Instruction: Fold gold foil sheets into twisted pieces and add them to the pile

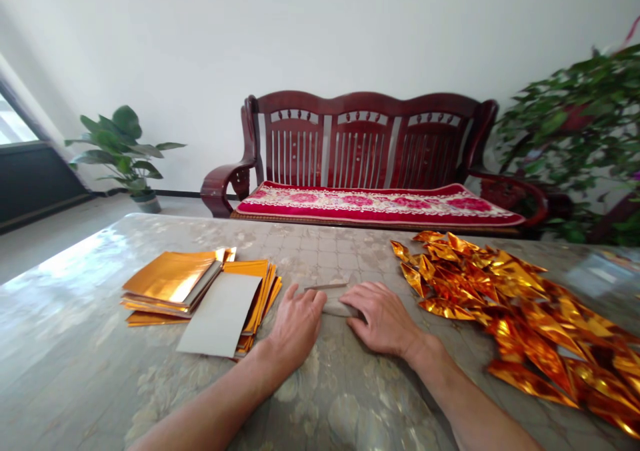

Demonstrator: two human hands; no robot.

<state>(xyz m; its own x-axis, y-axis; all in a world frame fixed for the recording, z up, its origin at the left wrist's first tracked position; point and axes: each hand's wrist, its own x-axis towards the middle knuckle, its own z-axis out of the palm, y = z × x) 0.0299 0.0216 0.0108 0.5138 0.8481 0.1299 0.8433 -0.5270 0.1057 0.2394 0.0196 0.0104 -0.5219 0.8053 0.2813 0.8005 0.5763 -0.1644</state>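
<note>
One broad, patterned table [90, 364] takes up most of my feed, reaching well past both arms. Behind it I see a dark red wooden bench [360, 127] standing along the wall. On my right spreads a heap of folded gold pieces [530, 317]; on my left sit two smaller piles, a stack of gold sheets [173, 277] and, beside it, a second stack [263, 291] with a pale sheet [220, 314] slanting across its top.

Between stacks and heap are the two hands. My left hand [299, 317] is bent at the fingers, its tips at one end of a small pale paper [336, 306]; from this view I cannot tell whether it pinches or merely presses. My right hand [380, 314] reaches in from the other side, fingers bunched over the opposite end, thumb standing apart below; its grip, too, I cannot confirm.

That paper is what I judge everything hinges on: directly between the fingertips, long axis running crosswise from hand to hand, neither clearly nearer. Smallest of all, a thin edge [327, 285] shows along its far side, blurred.
</note>
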